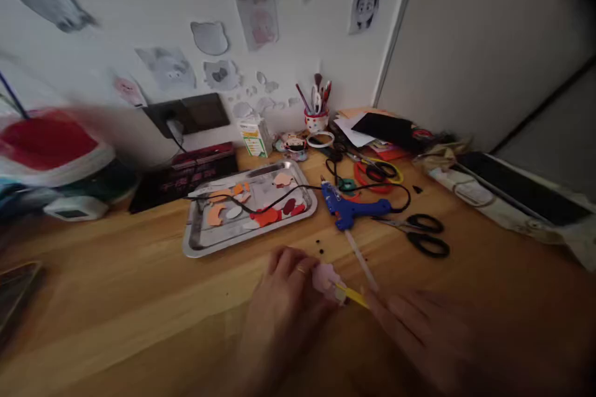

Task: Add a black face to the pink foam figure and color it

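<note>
My left hand [285,282] is closed on the edge of a small pink piece with a scalloped outline [325,277], low over the table. In my right hand [414,325], blurred in the dim light, is a slim yellow tool [354,296] whose thin tip meets the pink piece; I cannot make out its exact kind. Just beyond the hands lies a blue hot glue gun [354,203] with a pale glue stick [362,260] reaching toward my right hand. Black-handled scissors [426,236] rest to the right of the glue gun.
A metal tray [205,245] with orange, red and white cut pieces stands behind my left hand, crossed by a black cord [279,198]. Farther back are a cup of brushes [316,118], a small box [255,138] and stacked papers [358,130]. Tiny black bits [321,251] dot the wood.
</note>
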### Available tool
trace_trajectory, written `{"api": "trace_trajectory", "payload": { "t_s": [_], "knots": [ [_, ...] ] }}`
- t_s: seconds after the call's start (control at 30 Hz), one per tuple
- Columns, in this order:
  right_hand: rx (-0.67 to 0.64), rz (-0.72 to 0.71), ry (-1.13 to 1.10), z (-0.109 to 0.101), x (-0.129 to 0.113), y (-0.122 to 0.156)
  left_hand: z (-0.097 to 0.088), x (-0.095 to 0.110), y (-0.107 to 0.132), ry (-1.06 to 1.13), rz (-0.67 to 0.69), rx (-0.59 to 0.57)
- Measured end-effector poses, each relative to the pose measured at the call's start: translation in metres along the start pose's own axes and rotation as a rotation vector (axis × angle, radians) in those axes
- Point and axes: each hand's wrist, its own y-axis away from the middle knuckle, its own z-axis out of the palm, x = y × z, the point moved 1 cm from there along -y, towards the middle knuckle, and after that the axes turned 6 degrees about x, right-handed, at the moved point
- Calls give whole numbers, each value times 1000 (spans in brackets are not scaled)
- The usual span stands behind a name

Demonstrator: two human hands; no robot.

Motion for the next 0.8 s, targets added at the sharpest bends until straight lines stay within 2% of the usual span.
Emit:
{"api": "trace_trajectory", "payload": {
  "t_s": [0.17, 0.8],
  "knots": [
    [-11, -13, 36, -7, 1, 2, 1, -1, 1, 16, -7, -4],
    [16, -13, 124, -6, -5, -6, 3, -7, -2, 64, -51, 34]
  ]
}}
